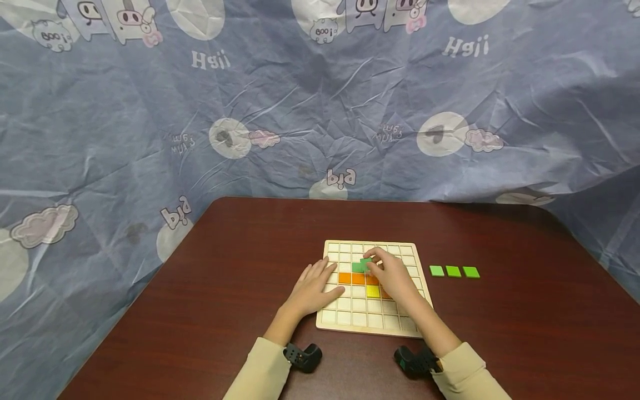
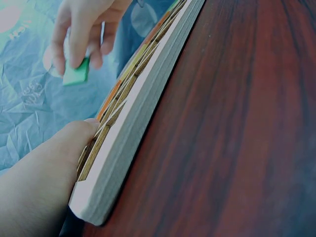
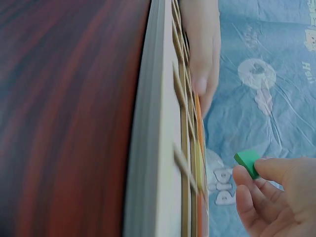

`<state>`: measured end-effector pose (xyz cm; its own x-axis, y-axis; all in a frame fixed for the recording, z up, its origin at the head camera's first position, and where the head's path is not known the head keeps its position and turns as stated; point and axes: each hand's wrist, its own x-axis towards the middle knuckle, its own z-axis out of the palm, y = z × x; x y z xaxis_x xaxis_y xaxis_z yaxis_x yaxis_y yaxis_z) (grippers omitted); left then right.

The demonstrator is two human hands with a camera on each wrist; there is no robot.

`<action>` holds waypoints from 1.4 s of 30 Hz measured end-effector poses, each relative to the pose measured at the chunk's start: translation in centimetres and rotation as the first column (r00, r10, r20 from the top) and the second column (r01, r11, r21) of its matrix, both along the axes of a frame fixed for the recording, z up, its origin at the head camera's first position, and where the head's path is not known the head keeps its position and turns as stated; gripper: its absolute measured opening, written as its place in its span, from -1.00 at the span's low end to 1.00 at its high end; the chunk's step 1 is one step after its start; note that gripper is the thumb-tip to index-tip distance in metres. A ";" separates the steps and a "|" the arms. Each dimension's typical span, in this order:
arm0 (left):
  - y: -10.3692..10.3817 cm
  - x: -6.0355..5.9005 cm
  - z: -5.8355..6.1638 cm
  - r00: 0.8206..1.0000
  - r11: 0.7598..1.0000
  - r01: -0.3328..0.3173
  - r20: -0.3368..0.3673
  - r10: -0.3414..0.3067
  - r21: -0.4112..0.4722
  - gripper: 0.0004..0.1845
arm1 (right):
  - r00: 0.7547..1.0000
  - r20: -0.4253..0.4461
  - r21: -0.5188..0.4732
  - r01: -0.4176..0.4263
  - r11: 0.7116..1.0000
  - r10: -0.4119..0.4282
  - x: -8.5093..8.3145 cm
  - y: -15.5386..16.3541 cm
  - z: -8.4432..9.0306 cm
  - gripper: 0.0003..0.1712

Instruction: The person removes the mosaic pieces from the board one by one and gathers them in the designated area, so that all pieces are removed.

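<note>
A green square tile (image 3: 248, 163) is pinched between the thumb and fingers of my right hand (image 1: 392, 275), just above the wooden grid board (image 1: 345, 319). Beneath it, another green tile (image 1: 357, 268) lies in the grid. A row of orange tiles (image 1: 351, 278) sits one row nearer, with a yellow tile (image 1: 372, 291) below it; my right hand partly hides tiles on that side. On the board's left edge my left hand (image 1: 312, 289) rests with its fingers spread, its thumb (image 2: 79, 133) lying over the grid in the left wrist view.
Right of the board, three loose tiles lie in a row: a pale green tile (image 1: 436, 271) and two brighter green tiles (image 1: 453, 271). The dark wooden table (image 1: 210, 311) backs onto a blue printed cloth (image 1: 280, 111). Each wrist carries a black camera band (image 1: 306, 358).
</note>
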<state>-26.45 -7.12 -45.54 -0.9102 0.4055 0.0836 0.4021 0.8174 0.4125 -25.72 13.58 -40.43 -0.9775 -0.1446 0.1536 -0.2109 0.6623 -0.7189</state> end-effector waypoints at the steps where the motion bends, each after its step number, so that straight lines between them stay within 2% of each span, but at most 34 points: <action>1: 0.0 0.0 0.0 1.000 1.000 0.001 0.000 -0.001 -0.002 -0.29 | 1.000 -0.003 0.005 0.003 1.000 -0.003 0.1 0.5 0.1 -0.78; 10: -0.1 0.0 -0.1 1.000 1.000 0.010 -0.001 -0.010 0.005 -0.28 | 0.993 -0.100 0.065 0.072 0.995 -0.065 1.0 5.6 0.8 -0.77; 15: -0.1 0.0 -0.1 1.000 1.000 0.011 -0.004 -0.011 0.008 -0.29 | 0.979 -0.159 0.111 0.143 0.983 -0.125 1.4 8.8 0.9 -0.76; 20: -0.1 0.0 -0.2 1.000 1.000 0.010 0.002 -0.010 -0.001 -0.28 | 0.966 -0.183 0.111 0.203 0.973 -0.181 1.8 12.2 0.9 -0.73; 25: -0.1 0.0 -0.2 1.000 1.000 0.006 0.001 -0.006 -0.004 -0.29 | 0.943 -0.215 0.113 0.283 0.952 -0.255 1.9 15.4 0.8 -0.70; 30: -0.1 -0.2 -0.2 1.000 1.000 0.005 -0.002 -0.005 -0.005 -0.28 | 0.922 -0.205 0.106 0.356 0.929 -0.330 1.8 18.2 0.2 -0.66; 35: -0.1 -0.1 -0.3 1.000 1.000 0.006 0.000 -0.006 -0.002 -0.28 | 0.910 -0.158 0.099 0.401 0.911 -0.383 1.6 20.4 -1.3 -0.61; 42: -0.1 -0.1 -0.3 1.000 1.000 0.006 0.001 -0.006 0.003 -0.28 | 0.915 -0.109 0.096 0.399 0.912 -0.389 1.4 22.2 -3.4 -0.59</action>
<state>-26.54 -7.22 -45.82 -0.9079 0.4108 0.0837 0.4064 0.8135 0.4159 -24.35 35.74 -43.79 -0.9424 0.2283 0.2446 0.0270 0.7806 -0.6245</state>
